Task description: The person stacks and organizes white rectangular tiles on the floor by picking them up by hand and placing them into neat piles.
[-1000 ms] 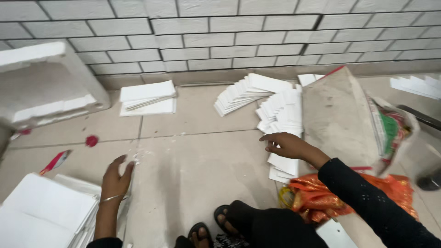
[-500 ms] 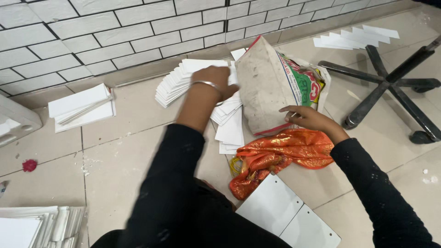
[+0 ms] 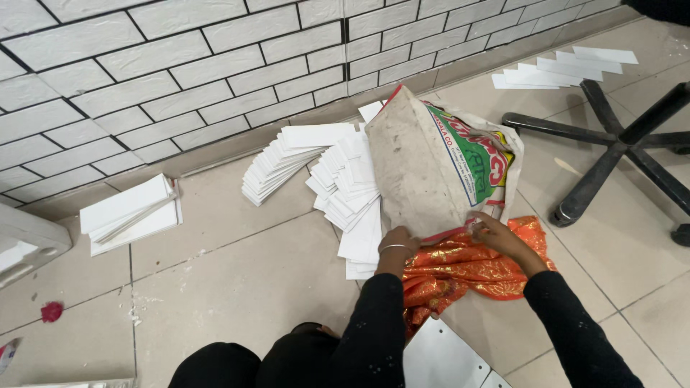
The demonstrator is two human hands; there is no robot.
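A dirty woven sack (image 3: pixel 425 167) with a green and red print lies on the tiled floor, over a shiny orange cloth (image 3: pixel 460 266). My left hand (image 3: pixel 397 241), with a bangle on the wrist, grips the sack's near left corner. My right hand (image 3: pixel 493 230) holds the sack's near edge at the right, above the orange cloth. Beside the sack, fanned stacks of flat white cards (image 3: pixel 338 179) spread toward the tiled wall; my left hand is right next to them.
A black swivel-chair base (image 3: pixel 618 144) stands at the right. More white cards (image 3: pixel 560 68) lie at the far right, a small white stack (image 3: pixel 129 215) at the left, white panels (image 3: pixel 442 359) by my knees. A white foam box (image 3: pixel 25 244) sits at the left edge.
My left hand came down from the fanned cards to the sack's near corner. My right hand moved to the sack's near edge. The view shifted slightly left.
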